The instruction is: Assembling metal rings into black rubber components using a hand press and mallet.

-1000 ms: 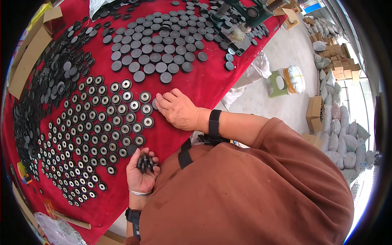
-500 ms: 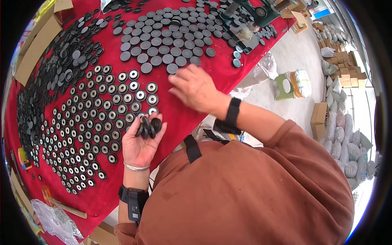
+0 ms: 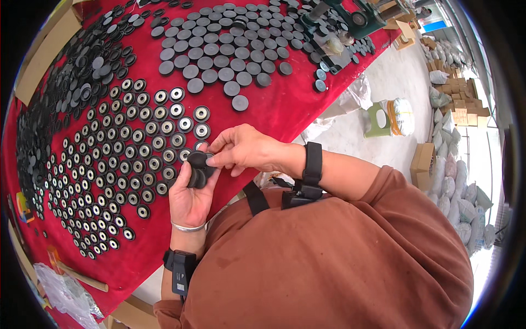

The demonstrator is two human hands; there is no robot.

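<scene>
My left hand (image 3: 193, 200) is palm up, its fingers curled round several black round caps (image 3: 198, 178). Over it my right hand (image 3: 249, 149) reaches in from the right, thumb and fingers pinched on the edge of one black cap (image 3: 196, 159) at the top of the handful. Left of both hands, rows of black caps with metal ring-shaped centres (image 3: 125, 132) lie on the red cloth (image 3: 159, 241). Beyond the hands spreads a group of flat grey-topped discs (image 3: 211, 49). One single disc (image 3: 239, 102) sits at that group's near edge.
A heap of loose black caps (image 3: 71, 82) covers the far left, beside a cardboard box (image 3: 49, 52). A green press-like machine (image 3: 359, 19) stands at the far right of the table. A wooden-handled tool (image 3: 82, 276) and plastic bag (image 3: 63, 290) lie near left.
My right hand has come back from the near edge of the grey discs to the caps in my left hand. A single disc now shows where it was.
</scene>
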